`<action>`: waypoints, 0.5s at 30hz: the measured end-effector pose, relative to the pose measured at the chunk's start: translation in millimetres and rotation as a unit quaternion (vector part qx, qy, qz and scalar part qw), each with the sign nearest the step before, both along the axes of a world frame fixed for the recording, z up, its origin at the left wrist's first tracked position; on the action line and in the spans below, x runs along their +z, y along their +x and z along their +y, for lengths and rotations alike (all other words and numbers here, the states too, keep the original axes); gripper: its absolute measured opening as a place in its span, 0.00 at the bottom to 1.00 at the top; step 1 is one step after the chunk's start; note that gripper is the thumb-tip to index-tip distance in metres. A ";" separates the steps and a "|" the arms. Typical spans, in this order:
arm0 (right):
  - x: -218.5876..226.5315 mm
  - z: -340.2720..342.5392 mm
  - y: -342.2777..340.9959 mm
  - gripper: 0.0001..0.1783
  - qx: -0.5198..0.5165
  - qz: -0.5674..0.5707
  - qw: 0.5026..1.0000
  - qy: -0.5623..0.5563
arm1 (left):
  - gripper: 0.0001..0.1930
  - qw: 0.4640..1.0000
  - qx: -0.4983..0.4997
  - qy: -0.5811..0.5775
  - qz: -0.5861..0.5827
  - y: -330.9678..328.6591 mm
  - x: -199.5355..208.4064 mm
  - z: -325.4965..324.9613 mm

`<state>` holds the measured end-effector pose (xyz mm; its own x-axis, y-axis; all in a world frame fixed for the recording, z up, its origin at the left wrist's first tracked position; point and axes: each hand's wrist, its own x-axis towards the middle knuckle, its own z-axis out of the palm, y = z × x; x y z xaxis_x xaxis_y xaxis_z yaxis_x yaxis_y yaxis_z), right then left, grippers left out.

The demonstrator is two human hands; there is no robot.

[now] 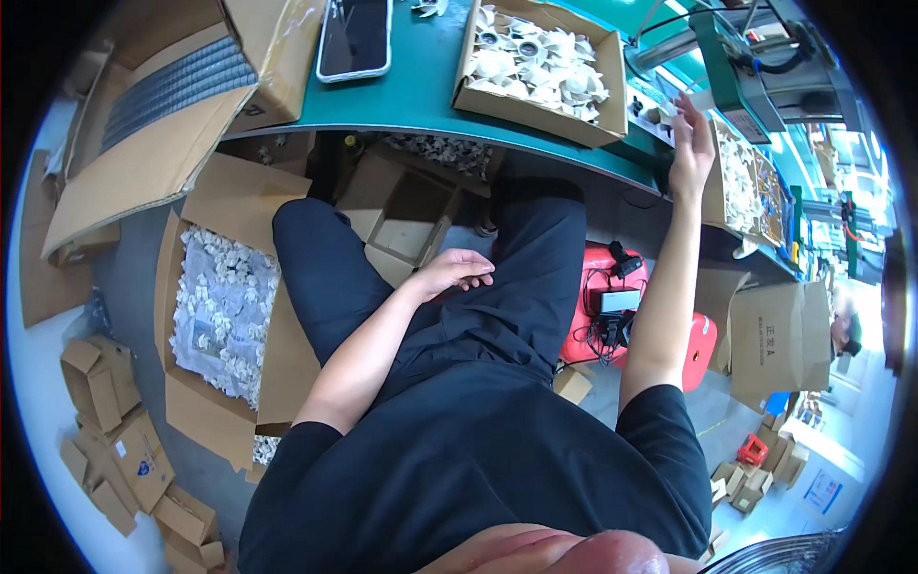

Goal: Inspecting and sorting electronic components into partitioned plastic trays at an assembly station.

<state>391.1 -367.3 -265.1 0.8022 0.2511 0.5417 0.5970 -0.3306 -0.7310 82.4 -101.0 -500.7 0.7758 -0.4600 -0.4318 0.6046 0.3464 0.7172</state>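
Clock directions are counted from the middle of the view. The white parts [540, 72] are smooth, with curved, blade-like shapes; they look like plastic. They fill a shallow brown cardboard tray [535, 114] at 1 o'clock, on the green, slightly shiny table [411, 105]. At 11 o'clock lies a flat phone [355, 43] with a pale, rounded edge. At 10 o'clock, a large carton [143, 167] contains grey, ribbed rows [177, 91]. At 9 o'clock, an open floor carton [206, 411] holds wrinkled translucent film with more white pieces [220, 330]. Black cables [604, 337] lie tangled on a red stool [701, 354] at 3 o'clock. The right arm stretches to 2 o'clock; the right hand [693, 158] is raised beside the tray, its fingers extended and a little bent, but I cannot tell whether they grasp something. The left hand [454, 273] is above the lap, fingers loosely curled; what they may hold, I cannot tell
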 end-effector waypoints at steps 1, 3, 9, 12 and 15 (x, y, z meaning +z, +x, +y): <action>0.6 4.4 -7.4 0.24 -0.026 -0.065 0.992 -0.101 | 0.15 1.000 0.002 -0.001 -0.004 -0.6 -0.6 0.3; -0.3 15.0 -13.5 0.29 -0.071 -0.113 0.984 -0.122 | 0.15 1.000 0.001 0.006 -0.004 -0.1 -1.3 0.3; -7.1 52.8 -36.5 0.28 -0.159 -0.226 0.957 0.086 | 0.14 1.000 0.001 0.012 0.012 2.8 -1.7 0.2; 1.7 75.0 -58.9 0.33 -0.115 -0.299 0.945 -0.073 | 0.15 1.000 0.016 0.004 -0.001 2.9 -2.5 -0.3; 20.0 99.9 -70.5 0.34 -0.048 -0.250 0.961 -0.109 | 0.16 0.998 0.058 -0.030 0.014 2.1 -1.7 -0.7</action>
<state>320.7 -267.4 -245.1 0.4800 0.3408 0.8084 0.8147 -0.5149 -0.2667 84.5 -101.7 -502.5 0.8130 -0.3943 -0.4284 0.5779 0.4574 0.6758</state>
